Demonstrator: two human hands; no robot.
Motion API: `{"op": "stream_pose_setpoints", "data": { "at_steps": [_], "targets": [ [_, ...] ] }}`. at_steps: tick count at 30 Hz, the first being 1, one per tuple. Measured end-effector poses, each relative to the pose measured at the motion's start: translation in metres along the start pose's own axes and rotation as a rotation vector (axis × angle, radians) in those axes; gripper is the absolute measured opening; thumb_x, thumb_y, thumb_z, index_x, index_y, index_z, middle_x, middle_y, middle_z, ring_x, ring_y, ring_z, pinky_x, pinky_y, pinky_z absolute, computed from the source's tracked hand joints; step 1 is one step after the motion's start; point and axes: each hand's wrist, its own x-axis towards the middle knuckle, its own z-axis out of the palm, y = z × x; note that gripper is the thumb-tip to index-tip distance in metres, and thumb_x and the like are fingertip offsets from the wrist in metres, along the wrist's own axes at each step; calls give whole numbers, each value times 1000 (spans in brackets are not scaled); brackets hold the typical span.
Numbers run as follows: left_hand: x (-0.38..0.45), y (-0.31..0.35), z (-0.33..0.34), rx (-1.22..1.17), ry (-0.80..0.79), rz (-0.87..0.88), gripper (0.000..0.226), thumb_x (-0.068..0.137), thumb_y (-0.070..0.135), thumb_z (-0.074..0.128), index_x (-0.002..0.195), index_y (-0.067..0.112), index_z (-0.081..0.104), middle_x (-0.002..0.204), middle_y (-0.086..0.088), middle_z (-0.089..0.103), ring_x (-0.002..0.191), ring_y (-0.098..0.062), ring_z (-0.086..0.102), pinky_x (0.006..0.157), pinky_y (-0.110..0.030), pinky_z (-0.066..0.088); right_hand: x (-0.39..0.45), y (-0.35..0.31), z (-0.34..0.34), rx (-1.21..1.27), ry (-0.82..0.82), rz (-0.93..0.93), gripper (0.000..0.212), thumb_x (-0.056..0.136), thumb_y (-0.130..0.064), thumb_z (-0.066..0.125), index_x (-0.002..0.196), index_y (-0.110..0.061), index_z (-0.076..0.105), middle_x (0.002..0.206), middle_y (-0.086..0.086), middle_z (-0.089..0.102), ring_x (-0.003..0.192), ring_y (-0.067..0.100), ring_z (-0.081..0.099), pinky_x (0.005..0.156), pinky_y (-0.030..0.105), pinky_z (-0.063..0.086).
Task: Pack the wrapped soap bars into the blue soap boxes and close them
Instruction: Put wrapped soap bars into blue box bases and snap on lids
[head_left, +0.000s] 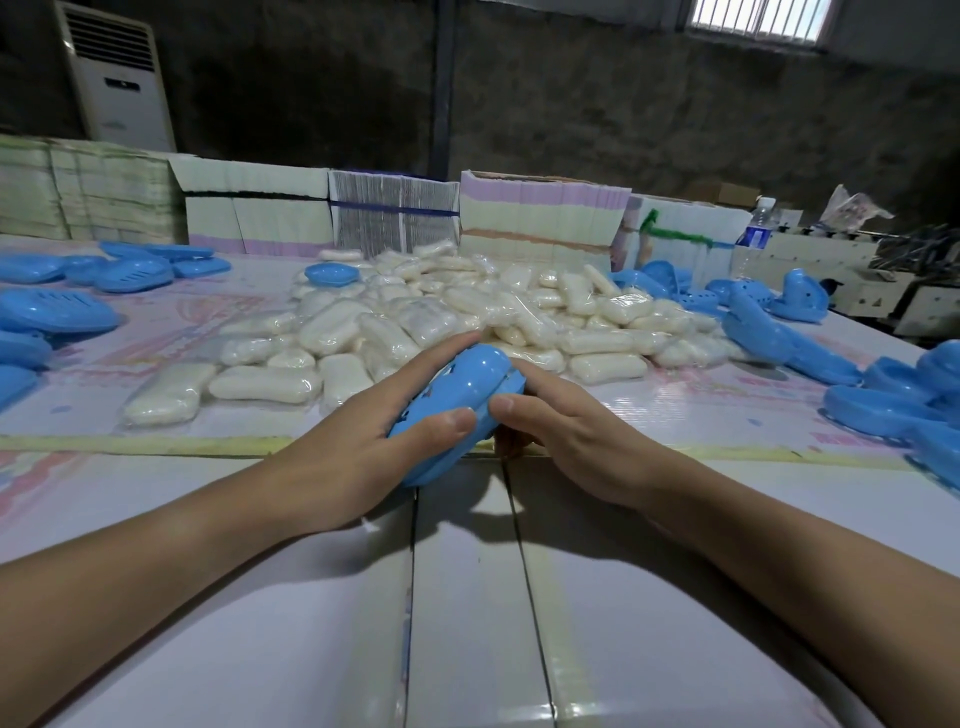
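- At the centre of the frame I hold a blue soap box (460, 410) between both hands, tilted, its two halves nearly together.
- My left hand (363, 441) wraps it, thumb across the lid, fingers curled around the far end.
- My right hand (566, 431) presses its right edge, fingers loosely bent, thumb touching the seam.
- The heap of wrapped soap bars (441, 317) lies just beyond on the table (208, 597).
- More blue boxes (852, 374), open, sit at mid right; others (57, 312) at mid left.
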Motion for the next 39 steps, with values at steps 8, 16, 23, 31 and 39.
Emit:
{"op": "stream_pose_setpoints", "data": {
  "at_steps": [8,16,23,31,39],
  "targets": [
    [-1,1,1,-13,-11,-10,60,81,69,50,136,72,27,131,53,40,124,23,41,88,4,34,1,-3,2,16,-21,37,35,94,-32,46,121,-10,52,114,8,60,104,14,57,97,31,46],
    [0,3,1,-8,-9,0,56,82,67,50,133,76,28,133,51,41,125,21,41,88,4,34,-1,-6,1,45,-46,42,27,98,-27,46,122,-13,49,110,-3,58,100,1,55,92,17,43],
    [0,2,1,2,-31,-7,60,80,70,49,135,74,25,129,56,39,123,25,40,87,5,34,-2,-5,1,39,-69,41,50,92,-34,45,135,-7,42,123,7,56,111,8,54,100,23,43],
    [-2,3,1,64,-93,-41,86,70,54,71,138,73,22,119,49,48,106,14,57,77,-2,44,-4,2,-4,48,-118,64,55,95,-37,45,144,-17,31,131,1,52,116,3,55,97,19,44],
    [-2,-8,-9,269,9,-58,77,64,55,68,132,67,33,103,26,65,84,-7,67,66,-19,50,-4,6,-17,-295,6,-62,54,80,-20,77,127,-29,53,110,-19,63,96,5,60,82,21,49]
  ]
}}
